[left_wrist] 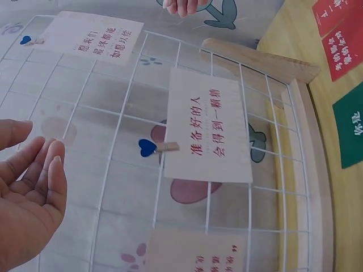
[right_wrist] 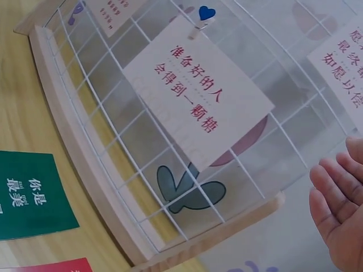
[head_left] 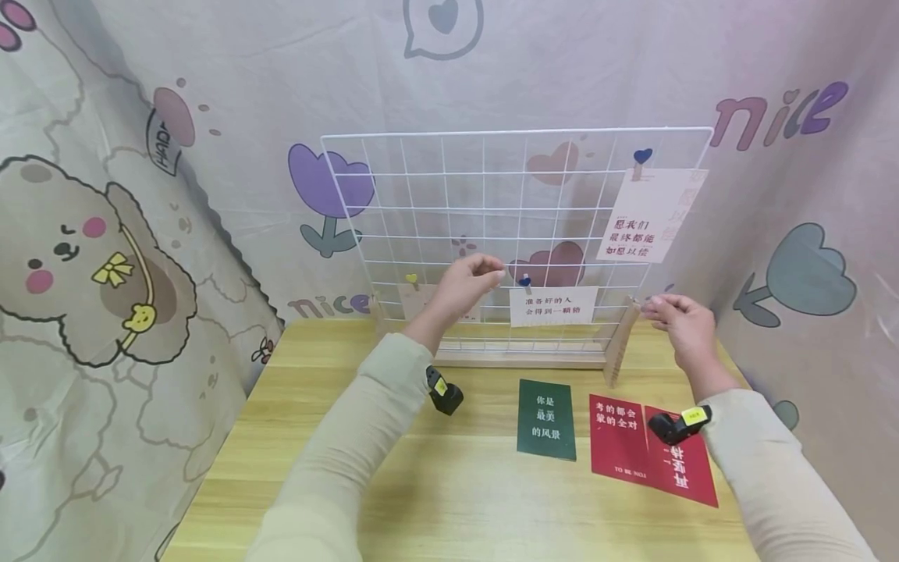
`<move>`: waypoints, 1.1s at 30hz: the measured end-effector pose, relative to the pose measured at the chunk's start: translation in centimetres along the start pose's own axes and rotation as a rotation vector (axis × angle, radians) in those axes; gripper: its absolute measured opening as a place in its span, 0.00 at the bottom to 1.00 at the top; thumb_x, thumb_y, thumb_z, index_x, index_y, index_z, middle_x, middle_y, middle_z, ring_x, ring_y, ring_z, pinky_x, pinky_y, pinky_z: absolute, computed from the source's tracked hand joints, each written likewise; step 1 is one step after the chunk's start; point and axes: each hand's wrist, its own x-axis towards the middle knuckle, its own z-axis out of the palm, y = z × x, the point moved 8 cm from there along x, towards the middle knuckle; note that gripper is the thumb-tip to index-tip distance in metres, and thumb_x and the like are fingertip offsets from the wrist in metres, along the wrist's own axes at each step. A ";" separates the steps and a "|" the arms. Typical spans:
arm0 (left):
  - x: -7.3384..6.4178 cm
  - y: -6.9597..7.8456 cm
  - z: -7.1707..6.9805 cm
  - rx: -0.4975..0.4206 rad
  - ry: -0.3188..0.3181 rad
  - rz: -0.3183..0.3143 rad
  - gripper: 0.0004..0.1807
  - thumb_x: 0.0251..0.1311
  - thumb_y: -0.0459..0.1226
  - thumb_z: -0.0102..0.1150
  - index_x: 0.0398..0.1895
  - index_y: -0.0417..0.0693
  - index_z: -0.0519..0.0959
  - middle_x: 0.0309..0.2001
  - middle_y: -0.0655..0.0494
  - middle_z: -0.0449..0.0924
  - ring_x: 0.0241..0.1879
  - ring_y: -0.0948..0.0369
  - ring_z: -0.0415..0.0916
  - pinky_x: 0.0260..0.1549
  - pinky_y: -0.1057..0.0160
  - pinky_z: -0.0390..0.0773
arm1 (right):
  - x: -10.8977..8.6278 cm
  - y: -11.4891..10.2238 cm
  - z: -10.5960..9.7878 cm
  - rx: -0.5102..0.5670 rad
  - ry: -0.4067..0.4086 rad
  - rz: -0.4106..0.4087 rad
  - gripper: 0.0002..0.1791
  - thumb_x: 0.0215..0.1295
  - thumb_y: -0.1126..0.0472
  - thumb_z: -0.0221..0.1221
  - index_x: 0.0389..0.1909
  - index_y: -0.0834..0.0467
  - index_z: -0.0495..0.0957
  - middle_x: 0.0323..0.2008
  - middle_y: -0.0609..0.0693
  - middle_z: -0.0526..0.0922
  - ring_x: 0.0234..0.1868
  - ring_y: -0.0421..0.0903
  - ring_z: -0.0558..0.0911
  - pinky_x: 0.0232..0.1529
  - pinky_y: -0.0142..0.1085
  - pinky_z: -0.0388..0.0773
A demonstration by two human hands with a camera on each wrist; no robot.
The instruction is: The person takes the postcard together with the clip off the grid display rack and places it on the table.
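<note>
Smooth, white-coated metal wire forms a grid panel [head_left: 485, 208] above a base [head_left: 520, 360] of pale, matt wood; a white card [head_left: 555, 312] is matt paper, its clip [left_wrist: 169, 147] bare wood; a wood-grain tabletop [head_left: 449, 484] (softly glossy where light falls) fronts a creased, cloth-like backdrop [head_left: 267, 70].

The person's left hand [head_left: 463, 290] hovers, fingers loosely bent, before a white wire grid [head_left: 485, 208]; the right hand [head_left: 683, 324] is near its right wooden foot [head_left: 621, 347]. Nearer, a green card [head_left: 546, 422] lies left of red cards [head_left: 618, 449].
</note>
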 end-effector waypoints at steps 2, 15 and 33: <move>0.3 0.5 0.1 0.011 0.001 0.010 0.13 0.56 0.39 0.52 0.43 0.44 0.73 0.40 0.50 0.74 0.38 0.61 0.70 0.37 0.66 0.71 | 0.0 -0.3 0.1 0.049 -0.009 0.010 0.04 0.59 0.59 0.52 0.32 0.55 0.73 0.23 0.37 0.79 0.27 0.31 0.78 0.29 0.20 0.71; 2.5 3.7 1.3 0.001 -0.004 0.063 0.11 0.56 0.39 0.53 0.41 0.46 0.73 0.37 0.57 0.74 0.38 0.63 0.71 0.38 0.67 0.70 | 1.0 -2.1 -0.5 -0.061 0.054 -0.015 0.11 0.57 0.51 0.54 0.33 0.54 0.72 0.25 0.35 0.76 0.28 0.32 0.75 0.29 0.19 0.70; 4.9 8.2 2.9 0.069 -0.014 0.129 0.12 0.57 0.39 0.51 0.43 0.47 0.73 0.39 0.59 0.74 0.40 0.65 0.69 0.38 0.71 0.69 | 2.5 -5.3 -1.0 -0.082 0.096 -0.047 0.12 0.55 0.51 0.55 0.34 0.54 0.72 0.25 0.34 0.76 0.28 0.30 0.76 0.31 0.20 0.71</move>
